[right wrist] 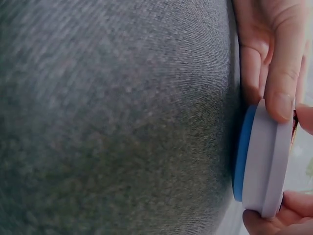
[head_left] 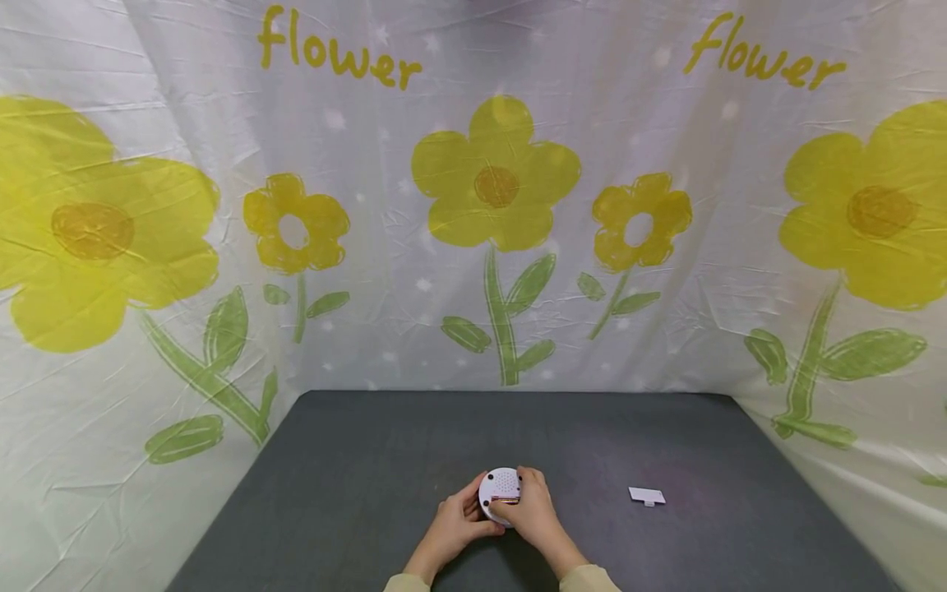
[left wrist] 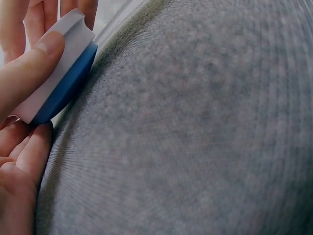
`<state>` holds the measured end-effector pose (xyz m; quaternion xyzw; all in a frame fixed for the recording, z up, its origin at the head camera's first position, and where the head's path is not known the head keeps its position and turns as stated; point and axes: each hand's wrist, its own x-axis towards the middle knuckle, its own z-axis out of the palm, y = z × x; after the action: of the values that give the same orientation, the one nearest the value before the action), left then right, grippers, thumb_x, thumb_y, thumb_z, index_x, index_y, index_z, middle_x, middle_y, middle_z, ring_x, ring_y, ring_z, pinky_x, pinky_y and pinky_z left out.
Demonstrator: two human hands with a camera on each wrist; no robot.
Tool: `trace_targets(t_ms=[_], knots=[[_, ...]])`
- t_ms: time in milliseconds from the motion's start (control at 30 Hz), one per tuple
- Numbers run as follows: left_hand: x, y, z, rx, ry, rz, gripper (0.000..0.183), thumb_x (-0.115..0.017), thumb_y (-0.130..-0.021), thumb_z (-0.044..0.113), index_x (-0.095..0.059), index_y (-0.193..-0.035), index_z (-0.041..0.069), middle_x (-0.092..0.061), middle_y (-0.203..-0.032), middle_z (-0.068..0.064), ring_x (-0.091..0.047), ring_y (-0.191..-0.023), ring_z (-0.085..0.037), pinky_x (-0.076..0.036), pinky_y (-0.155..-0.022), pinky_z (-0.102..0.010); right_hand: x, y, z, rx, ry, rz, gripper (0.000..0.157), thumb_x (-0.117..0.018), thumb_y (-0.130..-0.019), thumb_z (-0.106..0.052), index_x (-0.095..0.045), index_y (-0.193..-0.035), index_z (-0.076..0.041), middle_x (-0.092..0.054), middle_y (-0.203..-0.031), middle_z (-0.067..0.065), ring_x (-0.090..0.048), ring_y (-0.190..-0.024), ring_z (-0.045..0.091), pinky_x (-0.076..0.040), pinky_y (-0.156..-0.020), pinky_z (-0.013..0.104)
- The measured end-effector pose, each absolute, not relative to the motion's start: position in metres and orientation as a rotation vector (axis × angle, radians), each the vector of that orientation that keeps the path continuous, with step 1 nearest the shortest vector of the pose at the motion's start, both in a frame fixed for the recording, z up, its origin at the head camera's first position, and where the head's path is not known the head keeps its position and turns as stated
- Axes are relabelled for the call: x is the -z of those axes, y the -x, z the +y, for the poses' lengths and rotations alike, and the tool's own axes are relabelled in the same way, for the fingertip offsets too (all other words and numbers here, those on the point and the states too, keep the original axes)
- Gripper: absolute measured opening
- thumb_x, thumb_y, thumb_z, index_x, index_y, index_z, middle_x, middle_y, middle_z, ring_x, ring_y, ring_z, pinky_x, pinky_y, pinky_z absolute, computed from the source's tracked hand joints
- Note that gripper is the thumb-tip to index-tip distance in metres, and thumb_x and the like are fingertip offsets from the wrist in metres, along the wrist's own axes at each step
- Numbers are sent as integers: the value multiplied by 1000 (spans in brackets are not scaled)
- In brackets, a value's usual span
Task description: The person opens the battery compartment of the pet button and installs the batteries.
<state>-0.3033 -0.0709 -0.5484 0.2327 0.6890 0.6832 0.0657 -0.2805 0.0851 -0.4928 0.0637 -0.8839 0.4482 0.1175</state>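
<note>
Both hands hold a round white device with a blue underside (right wrist: 266,161) just over the table. Its white face (head_left: 501,479), with small speaker holes and dark round feet, is turned up. In that face is an uncovered battery slot with a battery (head_left: 506,498) showing in it. My left hand (head_left: 456,520) grips the left and near edge, its thumb (left wrist: 41,58) along the white rim. My right hand (head_left: 538,510) holds the right side, its fingers at the far edge and its thumb on the face beside the battery.
A small white battery cover (head_left: 647,495) with a tab lies on the dark grey table (head_left: 370,444), off to the right of the hands. Behind and beside the table hangs a white curtain (head_left: 385,288) printed with yellow flowers.
</note>
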Motion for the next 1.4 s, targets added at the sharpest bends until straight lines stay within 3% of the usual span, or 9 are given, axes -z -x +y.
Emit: trace_targets(t_ms=[667, 1100, 1267, 1400], knots=[[545, 302, -71, -2011, -744, 2167, 87, -79, -71, 3, -29, -141, -6, -37, -137, -27, -43, -121, -28, -44, -91, -26, 486, 283, 80, -1302, -26, -2572, 67, -84, -54, 0, -51, -110, 13, -48, -105, 22, -50, -92, 33, -45, -82, 46], [524, 285, -71, -2016, -757, 2158, 84, -79, -71, 2, -30, -138, -13, -36, -134, -34, -41, -121, -38, -43, -91, -30, 494, 278, 96, -1355, -206, -2574, 69, -85, -62, -14, -50, -116, 13, -51, -109, 22, -52, -98, 36, -44, -83, 49], [541, 296, -70, -2019, -734, 2158, 86, -80, -71, 6, -30, -140, -9, -36, -137, -30, -42, -121, -32, -42, -92, -28, 499, 282, 112, -1431, -304, -2533, 68, -84, -66, -17, -51, -118, 12, -52, -113, 22, -52, -102, 37, -44, -85, 48], [549, 301, -70, -2016, -734, 2192, 88, -81, -70, 9, -31, -140, -6, -37, -137, -27, -43, -121, -29, -42, -92, -26, 500, 285, 133, -1501, -330, -2495, 61, -81, -69, -11, -52, -118, 11, -53, -114, 23, -53, -102, 39, -47, -83, 47]])
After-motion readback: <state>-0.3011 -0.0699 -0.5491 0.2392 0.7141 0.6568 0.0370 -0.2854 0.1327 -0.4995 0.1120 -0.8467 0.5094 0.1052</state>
